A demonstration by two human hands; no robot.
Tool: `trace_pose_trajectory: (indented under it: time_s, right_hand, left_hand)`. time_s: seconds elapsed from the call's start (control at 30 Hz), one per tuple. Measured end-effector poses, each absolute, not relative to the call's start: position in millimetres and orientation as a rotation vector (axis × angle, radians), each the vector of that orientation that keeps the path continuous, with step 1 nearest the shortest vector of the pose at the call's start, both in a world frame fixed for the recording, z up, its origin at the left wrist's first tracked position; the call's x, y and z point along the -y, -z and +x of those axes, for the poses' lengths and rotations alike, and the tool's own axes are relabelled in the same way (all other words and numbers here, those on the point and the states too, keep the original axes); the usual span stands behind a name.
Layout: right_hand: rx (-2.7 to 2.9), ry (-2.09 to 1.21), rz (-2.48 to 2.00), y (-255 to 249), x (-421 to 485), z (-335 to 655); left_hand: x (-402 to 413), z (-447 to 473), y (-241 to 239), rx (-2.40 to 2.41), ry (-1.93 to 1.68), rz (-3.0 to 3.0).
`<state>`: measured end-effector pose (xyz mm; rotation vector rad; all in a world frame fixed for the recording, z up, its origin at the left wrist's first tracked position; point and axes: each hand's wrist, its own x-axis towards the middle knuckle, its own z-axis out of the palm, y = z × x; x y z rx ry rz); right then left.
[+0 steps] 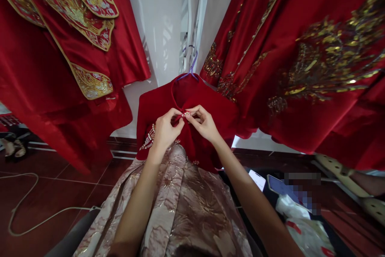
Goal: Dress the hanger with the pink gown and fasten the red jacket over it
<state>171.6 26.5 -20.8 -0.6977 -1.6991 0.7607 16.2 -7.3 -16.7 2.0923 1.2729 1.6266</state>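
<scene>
A red jacket [155, 102] with a stand-up collar hangs on a thin purple hanger [193, 65] in front of me. At its upper front, below the collar, is a small beaded fastening [186, 114]. My left hand [168, 126] pinches the jacket's front edge just left of it, fingertips closed. From the other side, my right hand [205, 124] pinches the beaded fastening between thumb and fingers. The fingertips of both hands nearly meet, and the exact grip is partly hidden. Beaded fringe [148, 138] hangs on the jacket's left side. Below is a shiny pink-gold brocade skirt [180, 197].
Red embroidered garments [132, 48] hang at left, and red sequinned ones [313, 124] at right. A lit phone [257, 179], a blue-screened device [282, 188] and plastic packaging [309, 231] lie at lower right. A pale cable [22, 197] loops across the tiled floor.
</scene>
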Motion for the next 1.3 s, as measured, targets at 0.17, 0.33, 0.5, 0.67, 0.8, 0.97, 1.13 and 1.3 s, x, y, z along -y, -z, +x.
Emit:
trace_pose_trajectory:
  time_s: [0.17,0.33,0.5,0.67,0.8,0.97,1.13,1.3]
  right_hand:
    - [1.726,-0.801,-0.732,15,-20,173]
    - [1.693,-0.802,-0.725,16,-18,174]
    - [1.686,-0.814,-0.739,16,-16,176]
    - [1.713,-0.799,-0.757,16,-18,177]
    - [1.736,-0.810,-0.779,16,-20,179]
    - [1.805,-0.757,-0.788,15,-20,182]
    - [1.769,-0.590,-0.865,23,-19,172]
    - [1.645,-0.482,-0.922,30,-19,162]
  left_hand:
    - [14,15,10,-1.396,-1.505,2.300]
    - [11,18,11,-1.452,-1.518,2.294]
    - [10,19,10,-1.495,-1.456,2.338]
    - [12,21,8,-1.563,-1.384,2.414]
    - [12,21,6,-1.580,-1.327,2.504]
    - [10,19,4,-1.503,-1.307,2.560]
    - [10,25,12,-1.409,-1.390,2.442]
    - [8,34,22,-1.223,-1.427,2.248]
